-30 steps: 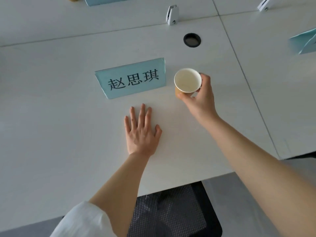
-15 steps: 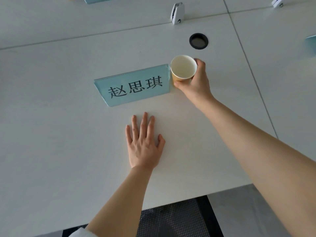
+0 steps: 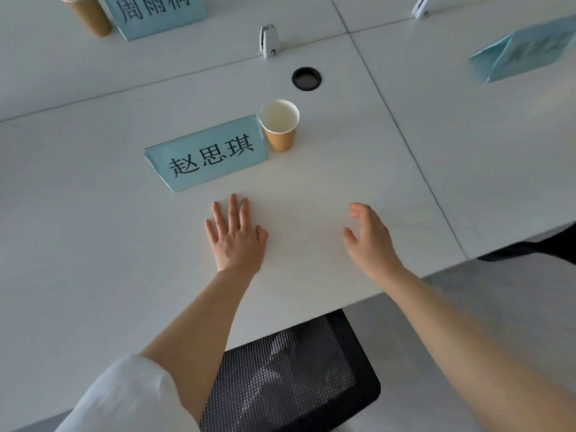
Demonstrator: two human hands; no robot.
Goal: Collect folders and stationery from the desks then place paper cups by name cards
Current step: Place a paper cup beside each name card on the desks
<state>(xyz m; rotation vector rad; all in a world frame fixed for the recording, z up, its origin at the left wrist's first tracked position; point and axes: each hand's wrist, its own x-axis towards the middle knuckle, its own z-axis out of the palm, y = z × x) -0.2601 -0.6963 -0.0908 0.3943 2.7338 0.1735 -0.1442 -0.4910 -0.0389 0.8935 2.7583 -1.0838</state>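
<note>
Head cam is looking down at the white desk (image 3: pixel 93 244), and your left hand (image 3: pixel 235 241) is lying flat on it, palm down, fingers straight and a bit spread, holding nothing. It's sitting just on the near side of the blue name card (image 3: pixel 207 154), not touching it. Your right hand (image 3: pixel 369 236) is hanging over the desk toward the near edge, fingers loosely curved and thumb apart from them, nothing in it. Can't really tell if it's touching the surface or floating just above.

The paper cup (image 3: pixel 279 124) is standing upright right at the card's right end, brown outside, white inside, looking empty. It's either touching the card or just about; too close to call. Both hands are well apart from it.

Behind the cup a round black cable hole (image 3: pixel 306 78) is sitting in the desk, and a small white clip (image 3: pixel 268 41) is standing on the far seam. Over at the far left corner of the view another brown cup (image 3: pixel 88 15) is standing beside a second blue card (image 3: pixel 156 14). A third card (image 3: pixel 523 53), blurry, is lying on the desk to the right. A black mesh chair (image 3: pixel 290 378) is poking out under the near edge.
</note>
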